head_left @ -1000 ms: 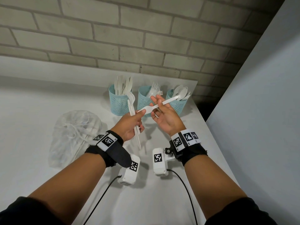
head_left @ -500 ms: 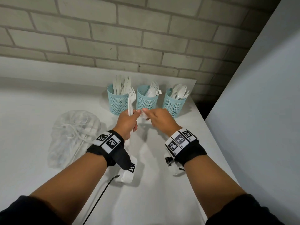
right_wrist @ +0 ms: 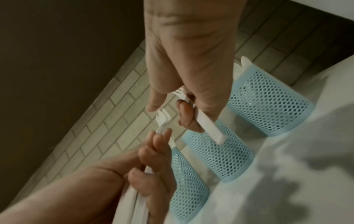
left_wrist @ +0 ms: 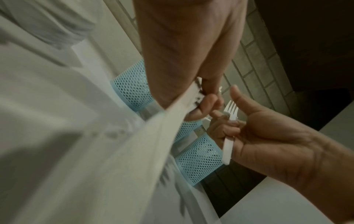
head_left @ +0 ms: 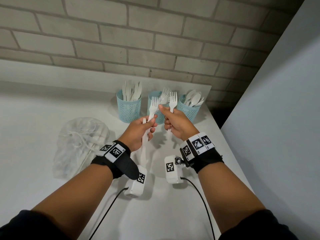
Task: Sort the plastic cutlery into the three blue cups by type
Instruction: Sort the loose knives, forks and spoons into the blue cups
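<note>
Three blue mesh cups stand in a row at the back of the table: the left cup (head_left: pixel 129 110) holds knives, the middle cup (head_left: pixel 152 115) forks, the right cup (head_left: pixel 188 110) spoons. My left hand (head_left: pixel 150 122) grips a small bundle of white forks (head_left: pixel 153 105) upright, tines up, with the handles hanging below the palm. My right hand (head_left: pixel 166 118) grips a single white fork (head_left: pixel 173 101) upright, just in front of the middle cup. The right wrist view shows that single fork (right_wrist: pixel 206 124) in my curled fingers and the bundle (right_wrist: pixel 162 121) beside it.
A crumpled clear plastic bag (head_left: pixel 81 146) lies to the left of my hands. The white table (head_left: pixel 173 213) ends close on the right beside a grey wall (head_left: pixel 277 135). A brick wall (head_left: pixel 155 40) rises behind the cups. Camera cables (head_left: pixel 107 213) hang under my wrists.
A second ago my right hand held a utensil sideways near the right cups. It came back to the left hand's bundle and now holds one fork upright, slightly apart from the bundle.
</note>
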The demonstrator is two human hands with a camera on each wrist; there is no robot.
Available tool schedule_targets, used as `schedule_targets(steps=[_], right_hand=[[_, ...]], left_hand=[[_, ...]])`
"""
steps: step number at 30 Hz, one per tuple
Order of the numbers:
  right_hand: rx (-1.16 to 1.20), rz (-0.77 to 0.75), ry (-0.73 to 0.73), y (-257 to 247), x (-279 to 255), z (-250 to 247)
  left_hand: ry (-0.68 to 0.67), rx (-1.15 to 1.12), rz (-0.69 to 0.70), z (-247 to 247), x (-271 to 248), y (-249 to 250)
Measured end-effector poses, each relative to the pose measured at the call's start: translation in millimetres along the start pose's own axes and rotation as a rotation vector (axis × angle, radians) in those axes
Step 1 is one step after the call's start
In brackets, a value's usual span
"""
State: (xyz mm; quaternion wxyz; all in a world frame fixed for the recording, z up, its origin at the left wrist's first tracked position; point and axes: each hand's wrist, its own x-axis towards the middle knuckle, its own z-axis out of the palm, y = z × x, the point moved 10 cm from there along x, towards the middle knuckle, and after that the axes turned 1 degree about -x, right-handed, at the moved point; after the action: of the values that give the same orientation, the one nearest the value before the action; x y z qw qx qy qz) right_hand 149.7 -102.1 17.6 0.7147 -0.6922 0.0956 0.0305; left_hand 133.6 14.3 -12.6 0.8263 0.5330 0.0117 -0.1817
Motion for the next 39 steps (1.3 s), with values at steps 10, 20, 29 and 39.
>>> schedule_targets(steps=[10, 20, 29, 39], right_hand=[[0.039, -0.004, 0.021, 3, 1, 8], [0.118, -0.054, 0.025, 0, 10, 14], [0.242, 0.11, -0.129, 10, 8, 34], [0.484, -0.302, 0.256, -83, 51, -27]], left_hand=[[-0.01, 0.113, -0.024, 5, -3, -1], [0.051, 0.261, -0.001, 0, -4, 1], [0.057, 0.384, 0.01, 1, -3, 2], [-0.234, 1.137, 0.059, 8, -17, 1]])
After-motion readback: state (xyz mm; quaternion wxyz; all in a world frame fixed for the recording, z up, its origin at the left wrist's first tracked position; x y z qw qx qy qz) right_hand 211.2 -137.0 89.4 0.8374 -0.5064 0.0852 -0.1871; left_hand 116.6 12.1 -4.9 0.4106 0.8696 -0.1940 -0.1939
